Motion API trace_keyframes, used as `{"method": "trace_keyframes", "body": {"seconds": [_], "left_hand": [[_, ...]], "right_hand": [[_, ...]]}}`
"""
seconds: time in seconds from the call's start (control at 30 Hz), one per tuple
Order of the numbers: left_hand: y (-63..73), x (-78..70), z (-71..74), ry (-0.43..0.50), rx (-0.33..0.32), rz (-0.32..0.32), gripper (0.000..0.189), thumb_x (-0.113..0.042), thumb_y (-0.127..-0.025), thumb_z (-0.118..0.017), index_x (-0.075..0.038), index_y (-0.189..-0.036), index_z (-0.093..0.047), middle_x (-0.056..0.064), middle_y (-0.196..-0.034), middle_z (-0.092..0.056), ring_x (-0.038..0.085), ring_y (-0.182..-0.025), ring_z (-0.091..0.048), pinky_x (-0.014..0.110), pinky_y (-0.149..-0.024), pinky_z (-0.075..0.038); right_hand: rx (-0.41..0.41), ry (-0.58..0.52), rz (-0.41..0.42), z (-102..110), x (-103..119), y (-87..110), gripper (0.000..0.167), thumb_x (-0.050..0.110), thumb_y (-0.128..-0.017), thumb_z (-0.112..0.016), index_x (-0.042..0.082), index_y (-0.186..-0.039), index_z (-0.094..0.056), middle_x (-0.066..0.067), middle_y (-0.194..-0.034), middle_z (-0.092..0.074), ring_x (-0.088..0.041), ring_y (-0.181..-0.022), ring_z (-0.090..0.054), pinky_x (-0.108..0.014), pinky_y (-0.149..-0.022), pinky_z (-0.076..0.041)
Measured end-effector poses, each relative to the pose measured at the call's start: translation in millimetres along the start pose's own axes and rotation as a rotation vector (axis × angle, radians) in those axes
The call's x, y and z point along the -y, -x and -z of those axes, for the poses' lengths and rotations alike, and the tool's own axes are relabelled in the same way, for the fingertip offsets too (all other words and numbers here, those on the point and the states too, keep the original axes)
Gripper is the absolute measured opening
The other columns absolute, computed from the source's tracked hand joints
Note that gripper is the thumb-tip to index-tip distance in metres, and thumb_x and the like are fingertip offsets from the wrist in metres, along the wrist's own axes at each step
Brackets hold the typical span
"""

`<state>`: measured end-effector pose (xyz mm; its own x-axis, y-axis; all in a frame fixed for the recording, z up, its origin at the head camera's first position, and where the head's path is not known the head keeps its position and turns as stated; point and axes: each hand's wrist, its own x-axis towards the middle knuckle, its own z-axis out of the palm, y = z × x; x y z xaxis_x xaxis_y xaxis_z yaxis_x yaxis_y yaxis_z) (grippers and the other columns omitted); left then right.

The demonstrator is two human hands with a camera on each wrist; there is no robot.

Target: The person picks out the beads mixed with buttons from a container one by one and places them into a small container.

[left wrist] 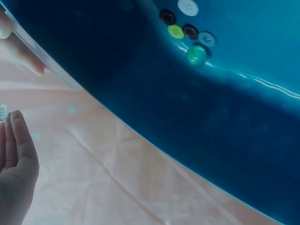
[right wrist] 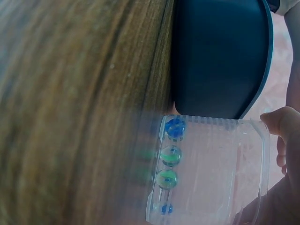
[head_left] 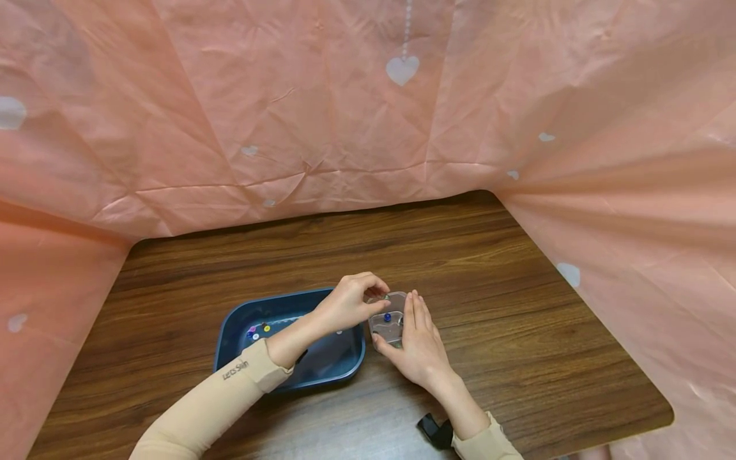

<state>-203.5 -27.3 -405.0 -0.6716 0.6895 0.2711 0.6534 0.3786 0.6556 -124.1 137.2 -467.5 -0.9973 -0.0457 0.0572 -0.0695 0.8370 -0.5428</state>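
A small clear plastic container (head_left: 390, 321) sits on the wooden surface (head_left: 517, 332) just right of a dark blue tray (head_left: 345, 367), with glass marbles (right wrist: 170, 154) lined up along one inner wall. The right hand (head_left: 418, 345) lies flat against the container's right side, fingers straight, steadying it; the left hand (head_left: 347, 303) hovers over its top with fingertips pinched together, apparently on a marble (left wrist: 3, 112), though the bead is barely visible at the edge of the left wrist view. The container looks thin, light and flexible, likely to slide or buckle if squeezed, so bracing its walls low down seems the safest hold; the marbles are hard, smooth and prone to roll or slip from a fingertip pinch. Coloured buttons (left wrist: 187, 26) and another marble rest in the tray's far corner. The container's base and far wall are hidden behind the hands, and its contents blur in the right wrist view. A pink sheet (head_left: 368, 102) with pale hearts encloses the scene.
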Motion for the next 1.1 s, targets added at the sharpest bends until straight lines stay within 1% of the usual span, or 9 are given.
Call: {"method": "trace_keyframes", "body": {"seconds": [0.17, 0.3, 0.4, 0.6, 0.83, 0.87, 0.93, 1.1], "left_hand": [[-2.9, -3.8, -3.7, -0.004, 0.004, 0.006, 0.018, -0.010, -0.090, -0.070, 0.000, -0.105, -0.068, 0.009, -0.101, -0.068, 0.020, -0.089, -0.066, 0.037, -0.079, -0.057], [-3.8, -3.8, -6.2, -0.007, -0.002, -0.012, 0.017, -0.011, -0.090, -0.071, -0.001, -0.105, -0.068, 0.009, -0.100, -0.068, 0.020, -0.089, -0.066, 0.038, -0.078, -0.057], [-3.9, -3.6, -7.3, -0.007, -0.008, -0.030, 0.018, -0.010, -0.090, -0.071, 0.000, -0.104, -0.067, 0.009, -0.099, -0.068, 0.020, -0.088, -0.067, 0.036, -0.078, -0.058], [-3.1, -4.0, -7.5, -0.003, -0.015, -0.039, 0.021, -0.010, -0.090, -0.071, 0.002, -0.106, -0.067, 0.010, -0.100, -0.068, 0.021, -0.090, -0.067, 0.035, -0.079, -0.058], [-1.5, -4.9, -5.2, -0.002, -0.029, -0.027, 0.021, -0.011, -0.090, -0.071, 0.002, -0.107, -0.068, 0.010, -0.101, -0.067, 0.025, -0.092, -0.067, 0.022, -0.078, -0.054], [-1.4, -5.0, -4.8, -0.001, -0.031, -0.027, 0.021, -0.010, -0.090, -0.071, 0.002, -0.107, -0.067, 0.010, -0.102, -0.067, 0.026, -0.092, -0.067, 0.022, -0.079, -0.054], [-0.9, -5.3, -4.2, 0.003, -0.033, -0.029, 0.022, -0.010, -0.090, -0.071, 0.003, -0.107, -0.067, 0.011, -0.102, -0.067, 0.027, -0.093, -0.067, 0.022, -0.079, -0.054], [0.9, -2.5, -3.1, 0.010, -0.040, -0.040, 0.021, -0.010, -0.091, -0.070, 0.004, -0.107, -0.067, 0.013, -0.102, -0.067, 0.029, -0.092, -0.067, 0.029, -0.079, -0.057]], "right_hand": [[-0.007, 0.002, 0.005, -0.7, 0.0, -0.8, 0.101, 0.054, -0.090, -0.060, -0.010, -0.152, -0.013, -0.026, -0.159, -0.012, -0.040, -0.147, -0.012, -0.062, -0.111, -0.026], [-0.005, 0.004, 0.002, -0.4, 0.1, -0.3, 0.102, 0.055, -0.090, -0.060, -0.010, -0.152, -0.012, -0.026, -0.160, -0.011, -0.040, -0.147, -0.012, -0.061, -0.112, -0.025], [-0.001, 0.005, 0.002, -0.2, 0.4, 0.3, 0.103, 0.056, -0.089, -0.060, -0.010, -0.152, -0.011, -0.026, -0.160, -0.010, -0.040, -0.147, -0.012, -0.061, -0.112, -0.025], [0.004, -0.003, 0.001, -0.9, -0.3, 0.7, 0.103, 0.056, -0.089, -0.060, -0.010, -0.152, -0.012, -0.026, -0.160, -0.010, -0.040, -0.147, -0.011, -0.062, -0.112, -0.024], [0.014, 0.003, -0.009, -0.1, -0.9, 1.1, 0.103, 0.056, -0.090, -0.060, -0.008, -0.152, -0.009, -0.025, -0.160, -0.008, -0.038, -0.148, -0.009, -0.060, -0.114, -0.023], [0.015, -0.001, -0.010, 0.1, -0.9, 1.4, 0.103, 0.056, -0.090, -0.060, -0.008, -0.152, -0.009, -0.024, -0.161, -0.007, -0.038, -0.148, -0.008, -0.061, -0.114, -0.023], [0.013, -0.004, -0.008, 0.2, -0.9, 1.7, 0.104, 0.056, -0.090, -0.060, -0.008, -0.152, -0.009, -0.024, -0.161, -0.007, -0.038, -0.148, -0.008, -0.061, -0.113, -0.023], [0.004, 0.007, 0.000, -0.4, -2.1, 1.4, 0.103, 0.056, -0.089, -0.060, -0.009, -0.152, -0.010, -0.025, -0.160, -0.009, -0.039, -0.148, -0.010, -0.061, -0.113, -0.024]]}}
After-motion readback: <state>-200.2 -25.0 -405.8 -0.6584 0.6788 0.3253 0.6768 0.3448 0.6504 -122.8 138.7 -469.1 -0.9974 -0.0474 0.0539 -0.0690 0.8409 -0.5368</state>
